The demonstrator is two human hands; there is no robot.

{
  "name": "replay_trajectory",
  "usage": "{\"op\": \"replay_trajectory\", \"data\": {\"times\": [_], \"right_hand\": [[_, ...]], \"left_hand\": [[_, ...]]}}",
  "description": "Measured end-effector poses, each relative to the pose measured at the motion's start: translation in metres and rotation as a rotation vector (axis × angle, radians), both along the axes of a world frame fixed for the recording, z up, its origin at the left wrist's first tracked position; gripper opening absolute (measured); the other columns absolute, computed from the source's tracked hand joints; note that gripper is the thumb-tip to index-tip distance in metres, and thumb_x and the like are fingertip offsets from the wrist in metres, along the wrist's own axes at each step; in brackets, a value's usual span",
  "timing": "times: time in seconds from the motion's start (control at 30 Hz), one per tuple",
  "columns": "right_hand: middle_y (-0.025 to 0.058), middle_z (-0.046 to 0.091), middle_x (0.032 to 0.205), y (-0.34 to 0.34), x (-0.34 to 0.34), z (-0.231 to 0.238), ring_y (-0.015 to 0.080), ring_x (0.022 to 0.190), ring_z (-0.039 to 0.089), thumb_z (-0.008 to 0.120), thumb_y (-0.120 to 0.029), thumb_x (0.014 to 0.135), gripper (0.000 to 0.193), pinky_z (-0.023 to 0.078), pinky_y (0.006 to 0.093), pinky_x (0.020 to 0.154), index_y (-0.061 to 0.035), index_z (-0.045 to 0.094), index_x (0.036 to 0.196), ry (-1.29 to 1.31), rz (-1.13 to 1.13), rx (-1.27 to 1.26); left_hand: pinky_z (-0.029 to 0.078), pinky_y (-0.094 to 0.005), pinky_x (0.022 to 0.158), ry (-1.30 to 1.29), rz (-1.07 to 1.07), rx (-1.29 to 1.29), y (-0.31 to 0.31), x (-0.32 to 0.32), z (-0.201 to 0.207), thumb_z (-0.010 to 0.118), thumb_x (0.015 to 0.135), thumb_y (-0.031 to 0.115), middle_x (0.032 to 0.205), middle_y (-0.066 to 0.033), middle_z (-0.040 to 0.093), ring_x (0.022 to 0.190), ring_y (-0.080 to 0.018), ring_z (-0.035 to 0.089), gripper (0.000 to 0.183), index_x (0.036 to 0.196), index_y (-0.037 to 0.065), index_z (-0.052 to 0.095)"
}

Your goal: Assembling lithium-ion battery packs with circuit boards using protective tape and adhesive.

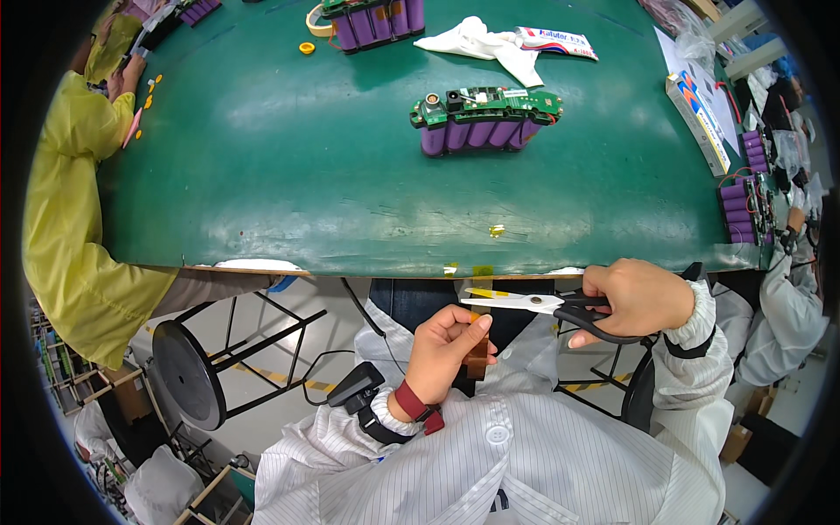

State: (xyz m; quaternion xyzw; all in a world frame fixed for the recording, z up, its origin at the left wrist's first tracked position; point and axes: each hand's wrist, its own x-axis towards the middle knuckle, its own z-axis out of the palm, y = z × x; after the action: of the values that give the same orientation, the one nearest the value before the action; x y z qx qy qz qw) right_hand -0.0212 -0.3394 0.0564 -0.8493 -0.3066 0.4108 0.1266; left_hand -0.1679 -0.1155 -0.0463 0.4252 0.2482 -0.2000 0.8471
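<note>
My right hand (639, 302) grips black-handled scissors (525, 302), fingers in the loops, the pale blades pointing left. A yellow translucent strip of tape (487, 294) lies along the blades. Just below the tips, my left hand (451, 346) pinches a brown, amber-looking tape roll (475, 359), mostly hidden by the fingers. Both hands are in front of the table edge, above my lap. On the green table (306, 175) ahead stands a battery pack (481, 127) of purple cells with a green circuit board on top.
Another purple battery pack (376, 24) stands at the back, near a tape ring (319, 19), a white cloth (477, 42) and a tube (560, 42). A long box (697, 122) and more packs (744, 210) lie right. A person in yellow (79, 192) works at left beside a stool (188, 376).
</note>
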Motion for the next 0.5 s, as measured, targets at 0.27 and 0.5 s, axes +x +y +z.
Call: {"op": "replay_trajectory", "data": {"times": [0.27, 0.5], "right_hand": [[0.0146, 0.057, 0.056, 0.0012, 0.0001, -0.0015, 0.0328, 0.053, 0.058, 0.072, -0.069, 0.064, 0.075, 0.045, 0.0394, 0.05, 0.0036, 0.057, 0.076, -0.011, -0.005, 0.03], [0.0134, 0.052, 0.051, -0.0018, 0.0042, -0.0068, 0.0317, 0.047, 0.054, 0.073, -0.066, 0.066, 0.07, 0.042, 0.0389, 0.047, 0.0015, 0.056, 0.07, -0.025, 0.023, 0.09]], "left_hand": [[0.057, -0.0298, 0.058, -0.006, 0.011, 0.006, -0.0003, 0.0002, 0.0028, 0.061, 0.093, 0.016, 0.077, -0.0055, 0.064, 0.064, -0.0161, 0.066, 0.012, 0.092, 0.005, 0.055], [0.056, -0.0295, 0.059, 0.014, 0.005, 0.022, 0.0003, 0.0013, 0.0042, 0.062, 0.092, 0.016, 0.077, -0.0061, 0.064, 0.064, -0.0163, 0.066, 0.013, 0.092, 0.005, 0.055]]}}
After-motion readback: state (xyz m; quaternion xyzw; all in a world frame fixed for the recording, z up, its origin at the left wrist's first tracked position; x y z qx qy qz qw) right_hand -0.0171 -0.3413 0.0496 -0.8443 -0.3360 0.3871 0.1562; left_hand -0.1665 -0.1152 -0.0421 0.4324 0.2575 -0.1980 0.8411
